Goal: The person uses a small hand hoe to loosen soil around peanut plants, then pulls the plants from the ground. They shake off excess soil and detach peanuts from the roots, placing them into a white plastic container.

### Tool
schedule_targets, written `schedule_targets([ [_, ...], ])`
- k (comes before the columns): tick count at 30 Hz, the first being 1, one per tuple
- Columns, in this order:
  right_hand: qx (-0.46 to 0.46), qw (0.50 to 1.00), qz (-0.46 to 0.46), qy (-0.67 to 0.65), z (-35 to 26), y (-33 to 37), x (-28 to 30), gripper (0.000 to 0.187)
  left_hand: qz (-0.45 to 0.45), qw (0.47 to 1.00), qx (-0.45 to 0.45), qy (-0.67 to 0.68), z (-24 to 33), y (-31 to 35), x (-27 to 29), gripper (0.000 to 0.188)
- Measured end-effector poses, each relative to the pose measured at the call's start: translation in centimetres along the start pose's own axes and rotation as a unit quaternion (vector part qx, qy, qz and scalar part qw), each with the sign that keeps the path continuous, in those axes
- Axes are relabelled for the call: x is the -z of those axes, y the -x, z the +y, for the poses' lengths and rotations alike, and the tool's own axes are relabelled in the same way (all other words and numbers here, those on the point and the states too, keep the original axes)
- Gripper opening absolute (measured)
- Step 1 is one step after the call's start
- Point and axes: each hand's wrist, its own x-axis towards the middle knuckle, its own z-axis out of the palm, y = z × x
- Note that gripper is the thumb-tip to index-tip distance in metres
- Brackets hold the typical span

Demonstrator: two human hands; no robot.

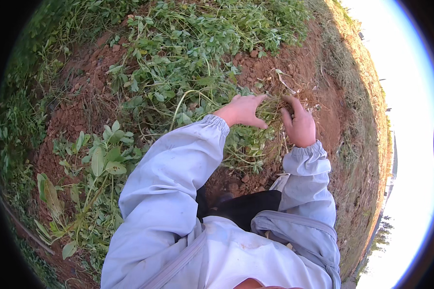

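My left hand (245, 111) reaches over a bunch of leafy green plants (248, 144), its thumb and fingers spread apart. Facing it from the right, my right hand (301, 126) has its thumb and forefinger bent and apart; its other fingers are mostly hidden. Between and just beyond the hands lie thin brownish stems and roots (275, 102), close to the right fingertips. I cannot tell whether the fingertips touch them. A pale, dry strip (285, 83) lies beyond the roots.
Thick green foliage (183, 43) covers the ground ahead and to the left. A taller broad-leaved plant (99, 164) grows at the left. Reddish, cloddy soil (263, 67) shows between the plants. Dry grass (359, 111) runs along the right.
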Motion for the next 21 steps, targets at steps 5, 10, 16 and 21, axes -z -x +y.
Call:
schedule_targets([
  [5,-0.046,0.96,0.018,-0.274,-1.1,1.0,-0.1,0.028,0.098,0.958,0.064,0.261,-1.5,-1.2,-0.5,0.046],
  [10,-0.123,0.885,-0.068,-0.444,-3.0,4.2,-3.0,0.026,0.118,0.732,0.087,0.665,-0.7,1.4,4.5,0.039],
  [16,-0.131,0.906,0.008,-0.403,-2.2,1.6,-8.6,0.036,0.124,0.71,0.119,0.683,0.7,2.6,5.3,0.041],
  [21,-0.088,0.985,-0.009,-0.148,-4.5,-0.4,-7.4,0.039,0.163,0.744,0.121,0.637,0.5,3.7,5.1,0.039],
])
